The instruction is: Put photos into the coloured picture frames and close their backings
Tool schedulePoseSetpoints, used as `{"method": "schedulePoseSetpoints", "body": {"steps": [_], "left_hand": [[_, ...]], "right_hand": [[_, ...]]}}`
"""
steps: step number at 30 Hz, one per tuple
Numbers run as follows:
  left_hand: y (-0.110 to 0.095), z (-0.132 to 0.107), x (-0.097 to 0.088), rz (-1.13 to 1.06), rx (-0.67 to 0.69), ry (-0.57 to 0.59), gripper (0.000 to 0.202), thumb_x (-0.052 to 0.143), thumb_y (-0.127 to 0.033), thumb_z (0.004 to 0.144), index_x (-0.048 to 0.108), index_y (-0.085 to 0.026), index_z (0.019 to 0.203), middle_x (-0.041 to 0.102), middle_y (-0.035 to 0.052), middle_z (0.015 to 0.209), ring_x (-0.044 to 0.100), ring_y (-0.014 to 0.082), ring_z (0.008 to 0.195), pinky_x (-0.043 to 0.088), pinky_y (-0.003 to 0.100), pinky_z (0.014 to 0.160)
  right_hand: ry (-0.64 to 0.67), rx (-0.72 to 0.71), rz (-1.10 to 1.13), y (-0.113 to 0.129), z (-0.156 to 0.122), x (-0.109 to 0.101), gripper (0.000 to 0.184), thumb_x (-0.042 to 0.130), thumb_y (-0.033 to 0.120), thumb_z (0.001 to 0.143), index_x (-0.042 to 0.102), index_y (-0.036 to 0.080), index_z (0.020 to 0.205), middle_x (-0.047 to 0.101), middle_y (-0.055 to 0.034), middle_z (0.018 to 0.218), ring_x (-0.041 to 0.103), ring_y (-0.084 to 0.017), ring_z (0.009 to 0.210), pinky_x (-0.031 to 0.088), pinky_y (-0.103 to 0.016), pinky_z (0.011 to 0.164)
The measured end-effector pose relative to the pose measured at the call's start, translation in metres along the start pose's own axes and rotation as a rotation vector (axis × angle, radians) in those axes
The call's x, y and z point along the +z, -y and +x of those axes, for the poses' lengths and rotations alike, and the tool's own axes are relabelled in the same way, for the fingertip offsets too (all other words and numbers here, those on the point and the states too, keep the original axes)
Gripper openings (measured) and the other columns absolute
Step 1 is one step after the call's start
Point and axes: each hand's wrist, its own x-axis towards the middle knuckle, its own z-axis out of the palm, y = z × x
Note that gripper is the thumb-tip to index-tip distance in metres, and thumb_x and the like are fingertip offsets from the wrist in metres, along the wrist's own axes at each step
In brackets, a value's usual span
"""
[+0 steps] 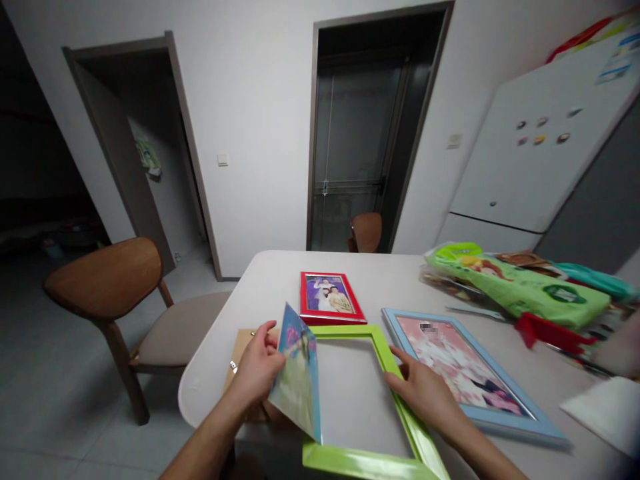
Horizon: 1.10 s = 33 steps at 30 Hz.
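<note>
My left hand (257, 369) is closed on a glossy photo print (297, 380), holding it tilted up over the left side of an empty lime-green picture frame (383, 357). The frame lies flat on the white table (280, 280), with bare table showing through its opening. My right hand (425, 393) rests on the frame's right rail, fingers curled over it. Under my left hand, a brown backing board (241, 343) lies at the table's left edge.
A small red frame (330, 297) with a photo lies beyond the green one. A larger blue frame (470, 373) with a photo lies to the right. Green packets (520, 287), a red object (545, 331) and white paper (607, 410) crowd the right side. A wooden chair (125, 300) stands left.
</note>
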Motion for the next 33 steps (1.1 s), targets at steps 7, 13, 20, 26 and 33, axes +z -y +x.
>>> {"method": "schedulePoseSetpoints", "body": {"steps": [7,13,20,26,33], "left_hand": [[0.054,0.003,-0.019,0.189,-0.096,-0.034,0.060,0.045,-0.005,0.054,0.036,-0.008,0.113,0.051,-0.0035,0.062,0.053,0.0124,0.055,0.038,0.018,0.049],[0.057,0.002,-0.021,0.403,-0.008,-0.025,0.049,0.047,-0.005,0.056,0.050,-0.013,0.104,0.055,-0.0015,0.063,0.054,0.0165,0.066,0.038,0.024,0.065],[0.043,-0.021,-0.014,0.524,0.151,0.024,0.050,0.048,-0.012,0.059,0.049,-0.014,0.109,0.051,0.0098,0.109,0.041,0.0234,0.106,0.026,0.034,0.094],[0.045,-0.052,0.016,0.580,0.310,0.371,0.073,0.054,-0.014,0.053,0.035,-0.014,0.123,0.028,0.0099,0.133,0.021,0.0276,0.122,0.016,0.040,0.101],[0.040,-0.040,0.014,0.396,0.508,0.047,0.050,0.040,-0.009,0.069,0.042,-0.014,0.119,0.043,0.0072,0.124,0.035,0.0206,0.116,0.025,0.033,0.099]], "right_hand": [[-0.022,-0.155,-0.240,-0.013,0.000,0.016,0.040,0.043,0.023,0.069,0.052,0.008,0.105,0.063,-0.0142,0.093,0.059,-0.024,0.083,0.041,-0.030,0.072],[0.002,-0.190,-0.328,-0.015,-0.001,0.016,0.035,0.041,0.023,0.071,0.054,0.007,0.098,0.061,-0.0163,0.091,0.057,-0.024,0.083,0.040,-0.033,0.074],[-0.052,-0.212,0.049,0.012,-0.007,0.028,0.040,0.044,0.031,0.070,0.053,0.011,0.103,0.060,-0.0117,0.091,0.056,-0.021,0.077,0.042,-0.035,0.073],[0.474,0.133,0.832,0.058,-0.014,0.062,0.049,0.047,0.031,0.068,0.045,0.007,0.111,0.051,0.0045,0.047,0.043,-0.008,0.034,0.035,-0.020,0.035],[0.401,0.139,1.293,0.102,-0.028,0.038,0.042,0.057,0.036,0.067,0.049,0.016,0.103,0.056,0.0021,0.063,0.051,-0.007,0.048,0.041,-0.019,0.044]]}}
